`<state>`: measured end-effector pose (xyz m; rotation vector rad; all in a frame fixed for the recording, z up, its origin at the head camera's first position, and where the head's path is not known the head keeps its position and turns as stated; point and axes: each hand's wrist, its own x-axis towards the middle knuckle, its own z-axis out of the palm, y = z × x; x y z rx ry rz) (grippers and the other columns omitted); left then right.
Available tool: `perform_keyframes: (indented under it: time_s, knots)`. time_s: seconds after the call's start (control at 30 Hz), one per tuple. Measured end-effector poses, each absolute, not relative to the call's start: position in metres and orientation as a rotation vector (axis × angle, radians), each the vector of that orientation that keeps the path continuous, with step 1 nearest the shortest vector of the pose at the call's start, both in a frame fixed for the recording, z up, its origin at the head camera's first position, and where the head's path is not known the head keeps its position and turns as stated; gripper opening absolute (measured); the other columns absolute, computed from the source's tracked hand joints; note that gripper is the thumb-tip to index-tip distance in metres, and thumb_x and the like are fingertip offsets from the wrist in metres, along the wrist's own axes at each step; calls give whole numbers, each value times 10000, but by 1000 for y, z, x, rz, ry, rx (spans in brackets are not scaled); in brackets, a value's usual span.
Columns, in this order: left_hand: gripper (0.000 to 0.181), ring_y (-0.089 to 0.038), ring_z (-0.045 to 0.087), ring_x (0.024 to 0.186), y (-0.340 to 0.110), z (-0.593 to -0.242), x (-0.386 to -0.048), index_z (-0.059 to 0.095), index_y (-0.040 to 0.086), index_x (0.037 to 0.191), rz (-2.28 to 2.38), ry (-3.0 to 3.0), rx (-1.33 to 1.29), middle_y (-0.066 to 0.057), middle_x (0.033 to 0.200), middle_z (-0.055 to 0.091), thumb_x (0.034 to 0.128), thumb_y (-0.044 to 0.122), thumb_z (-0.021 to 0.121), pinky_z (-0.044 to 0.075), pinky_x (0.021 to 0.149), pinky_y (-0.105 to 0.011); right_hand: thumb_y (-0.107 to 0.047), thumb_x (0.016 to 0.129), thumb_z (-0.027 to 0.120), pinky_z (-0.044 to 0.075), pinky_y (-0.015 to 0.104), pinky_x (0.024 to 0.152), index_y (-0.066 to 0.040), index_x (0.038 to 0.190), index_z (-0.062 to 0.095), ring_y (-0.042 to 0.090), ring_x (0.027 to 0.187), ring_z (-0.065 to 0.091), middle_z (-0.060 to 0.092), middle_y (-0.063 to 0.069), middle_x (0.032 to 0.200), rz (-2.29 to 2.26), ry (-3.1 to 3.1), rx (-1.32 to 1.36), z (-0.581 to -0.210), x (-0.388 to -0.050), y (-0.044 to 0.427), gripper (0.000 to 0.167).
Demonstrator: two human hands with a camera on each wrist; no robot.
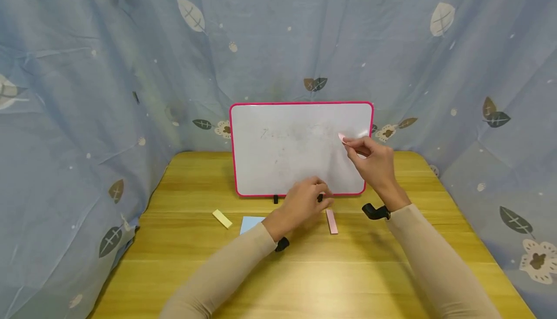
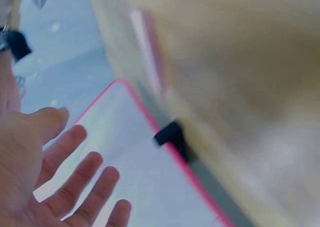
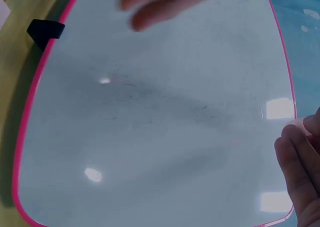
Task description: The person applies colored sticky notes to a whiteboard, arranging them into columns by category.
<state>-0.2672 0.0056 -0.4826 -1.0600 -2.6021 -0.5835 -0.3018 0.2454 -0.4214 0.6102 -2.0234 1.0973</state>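
The right hand [image 1: 376, 164] pinches a pink note [image 1: 341, 137] between thumb and fingertips, its tip poking out past them. It should be light, limp and quick to crease, so a hold by one edge seems best. Below and left of that pinch, the left hand [image 1: 302, 204] holds nothing, its fingers spread and loose. Just behind the note is the board [image 1: 256, 164], probably slick; whether they touch I cannot tell. The board's right edge runs near the pinch, with open room to the left. By the left fingertips are a black foot [image 2: 172, 135] and a pink pad [image 1: 332, 222]; past that wrist, leftward, a blue pad [image 1: 250, 224], then a yellow pad [image 1: 222, 219], on the table [image 1: 304, 280]
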Motion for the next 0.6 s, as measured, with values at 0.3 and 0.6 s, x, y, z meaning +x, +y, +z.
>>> perform_keyframes:
  time_s: [0.3, 0.6]
  knots:
    - [173, -271, 816, 1071, -5, -434, -307, 885, 144, 1230, -698, -2312, -956, -67, 1215, 827, 1112, 260, 834, 693, 907, -418, 70, 1021, 828, 584, 82, 1013, 61, 1097, 843, 457, 1066, 867, 882, 203, 1250, 1044, -1979, 607, -412, -312, 242, 78]
    - [238, -327, 766, 1152, -8, -387, -340, 863, 141, 1339, -727, -2230, -791, -100, 1344, 800, 1135, 241, 790, 651, 933, -494, 109, 986, 837, 588, 86, 1010, 76, 1056, 841, 454, 1054, 877, 884, 224, 1212, 1064, -1898, 616, -405, -324, 231, 77]
